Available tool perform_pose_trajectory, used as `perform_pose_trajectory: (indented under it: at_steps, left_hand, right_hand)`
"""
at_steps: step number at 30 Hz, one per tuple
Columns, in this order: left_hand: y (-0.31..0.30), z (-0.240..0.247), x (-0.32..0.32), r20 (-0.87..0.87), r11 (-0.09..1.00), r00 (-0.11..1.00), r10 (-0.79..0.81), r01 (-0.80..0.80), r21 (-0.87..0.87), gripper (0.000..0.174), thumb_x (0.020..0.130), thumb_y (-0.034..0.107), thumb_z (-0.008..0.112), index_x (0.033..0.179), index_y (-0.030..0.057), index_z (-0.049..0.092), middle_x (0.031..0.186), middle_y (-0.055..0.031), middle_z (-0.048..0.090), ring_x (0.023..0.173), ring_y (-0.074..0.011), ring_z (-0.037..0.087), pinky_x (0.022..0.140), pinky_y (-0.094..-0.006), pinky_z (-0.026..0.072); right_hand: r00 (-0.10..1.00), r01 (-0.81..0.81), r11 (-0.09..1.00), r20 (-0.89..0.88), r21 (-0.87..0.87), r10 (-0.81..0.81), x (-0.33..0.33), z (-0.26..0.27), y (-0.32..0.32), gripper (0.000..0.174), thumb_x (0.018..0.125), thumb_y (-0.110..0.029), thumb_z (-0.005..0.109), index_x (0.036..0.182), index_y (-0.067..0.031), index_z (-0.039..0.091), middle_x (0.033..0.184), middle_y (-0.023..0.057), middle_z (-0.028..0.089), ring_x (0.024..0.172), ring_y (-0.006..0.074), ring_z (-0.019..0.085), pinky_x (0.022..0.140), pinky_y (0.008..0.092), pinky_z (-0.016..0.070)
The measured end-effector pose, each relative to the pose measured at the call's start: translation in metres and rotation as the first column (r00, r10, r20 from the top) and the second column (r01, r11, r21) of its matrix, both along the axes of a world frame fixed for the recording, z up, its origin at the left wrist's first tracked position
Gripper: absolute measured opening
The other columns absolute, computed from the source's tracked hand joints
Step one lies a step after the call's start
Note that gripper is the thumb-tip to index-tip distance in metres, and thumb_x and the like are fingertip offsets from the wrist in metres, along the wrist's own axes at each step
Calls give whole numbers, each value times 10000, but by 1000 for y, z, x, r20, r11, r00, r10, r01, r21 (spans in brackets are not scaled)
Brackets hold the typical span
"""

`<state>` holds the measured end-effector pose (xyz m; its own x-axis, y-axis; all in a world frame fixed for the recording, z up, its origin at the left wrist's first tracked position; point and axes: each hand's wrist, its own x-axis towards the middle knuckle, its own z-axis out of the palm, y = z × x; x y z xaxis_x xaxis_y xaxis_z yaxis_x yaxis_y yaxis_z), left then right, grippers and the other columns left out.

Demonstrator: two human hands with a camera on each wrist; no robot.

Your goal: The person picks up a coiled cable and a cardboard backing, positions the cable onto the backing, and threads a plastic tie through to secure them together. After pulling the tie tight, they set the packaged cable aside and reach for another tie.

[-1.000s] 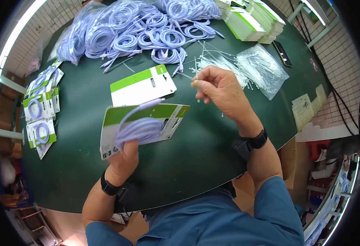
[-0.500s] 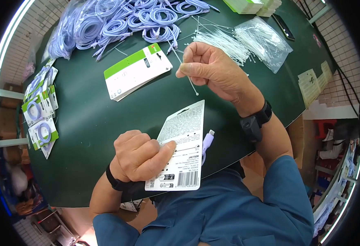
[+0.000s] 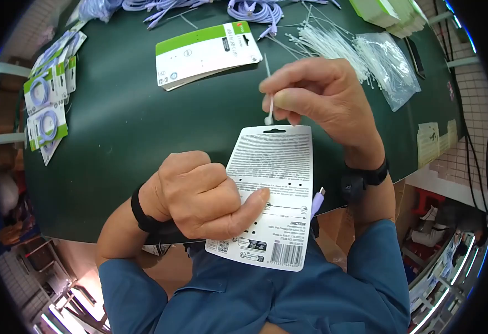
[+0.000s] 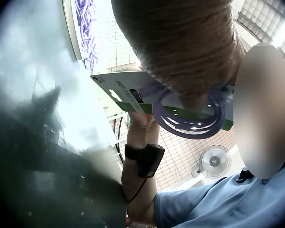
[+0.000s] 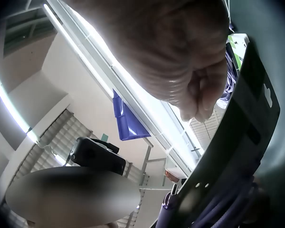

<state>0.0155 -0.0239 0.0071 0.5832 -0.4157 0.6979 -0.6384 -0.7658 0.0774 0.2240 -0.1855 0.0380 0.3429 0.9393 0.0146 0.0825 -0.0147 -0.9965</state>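
My left hand (image 3: 205, 197) grips a printed retail card (image 3: 280, 161) low on its left side, the thumb lying across the printed back. In the head view the card's back faces up, its slotted hang hole at the far end. On its other face, a coiled lilac cable (image 4: 164, 121) shows in the left wrist view, under the fingers. The cable's plug (image 3: 318, 196) sticks out past the card's right edge. My right hand (image 3: 324, 103) pinches a white cable tie (image 3: 269, 118) between thumb and forefinger, its head end pointing down close above the hang hole.
Stacked blank cards (image 3: 210, 58) lie ahead on the green table (image 3: 116, 111). Beyond are lilac cable coils (image 3: 255, 12), loose cable ties (image 3: 333, 47), a bag of ties (image 3: 388, 69), a phone (image 3: 415, 58) and card stacks (image 3: 388, 14). Carded cables (image 3: 46, 125) sit at left.
The left hand has turned the card over, from its green front to its printed back, and moved it right. The right hand has brought the cable tie down to the card's hang-hole end.
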Motion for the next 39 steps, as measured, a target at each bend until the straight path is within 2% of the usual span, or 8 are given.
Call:
perform_pose_trajectory:
  at_steps: [3, 5, 9, 12, 16, 21, 24, 39]
  left_hand:
    - [-1, -3, -1, -23, 1000, 1000, -12, 12, -19, 475, 684, 193, 817, 1135, 106, 695, 653, 64, 357, 502, -70, 385, 455, -267, 251]
    - [0, -4, 3, 29, 999, 999, -24, 25, -27, 409, 704, 209, 767, 1095, 96, 720, 657, 69, 351, 511, -58, 386, 458, -257, 246]
    - [1, -6, 5, 70, 999, 997, -45, 47, -23, 383, 703, 210, 741, 1068, 93, 733, 659, 73, 349, 516, -54, 388, 460, -252, 243]
    - [3, -4, 8, 74, 998, 996, -52, 54, -21, 384, 694, 201, 739, 1063, 95, 732, 658, 75, 348, 517, -55, 388, 459, -251, 242]
    - [1, -4, 3, 27, 999, 999, -42, 42, -25, 390, 686, 189, 737, 1065, 98, 729, 659, 79, 347, 519, -56, 387, 459, -249, 241]
    - [-1, -5, 3, 44, 998, 998, -38, 40, -42, 402, 680, 188, 742, 1073, 102, 728, 666, 80, 349, 524, -58, 388, 459, -250, 240]
    - [-1, -5, 3, 54, 998, 998, -35, 37, -46, 406, 678, 190, 744, 1075, 104, 728, 669, 80, 349, 527, -58, 389, 460, -252, 239]
    - [0, -8, 2, 55, 998, 998, -24, 27, -53, 418, 680, 202, 752, 1087, 110, 726, 674, 76, 347, 537, -59, 399, 474, -261, 240]
  right_hand:
    - [998, -57, 998, -36, 36, 58, -6, 0, -3, 188, 899, 53, 690, 1081, 50, 737, 903, 106, 733, 770, 108, 658, 674, 228, 556]
    - [995, -77, 995, -51, 56, 80, -13, -3, -3, 183, 889, 60, 696, 1068, 52, 737, 887, 100, 725, 768, 115, 659, 671, 234, 557]
    - [999, 2, 975, 51, 224, -14, -20, -11, 5, 222, 817, 115, 724, 1027, 46, 737, 870, 97, 697, 775, 141, 657, 661, 240, 547]
    - [938, -79, 942, 345, 327, -41, -14, -14, 6, 264, 744, 148, 765, 978, 29, 739, 869, 106, 694, 787, 153, 647, 667, 250, 551]
    - [851, -110, 942, 519, 316, -75, -13, -9, 7, 252, 717, 159, 782, 921, 17, 737, 859, 115, 693, 788, 164, 640, 677, 276, 565]
    - [901, -53, 937, 420, 345, -103, -21, -7, 5, 209, 725, 96, 830, 889, -1, 745, 845, 108, 716, 759, 181, 668, 672, 301, 567]
    - [999, 24, 958, 39, 287, -37, -30, -3, 2, 204, 725, 57, 855, 892, -4, 755, 831, 122, 741, 741, 206, 700, 657, 313, 560]
    - [997, -57, 977, 61, 204, 46, -39, -3, 2, 182, 710, 52, 867, 845, 0, 757, 804, 130, 761, 724, 210, 720, 663, 308, 552]
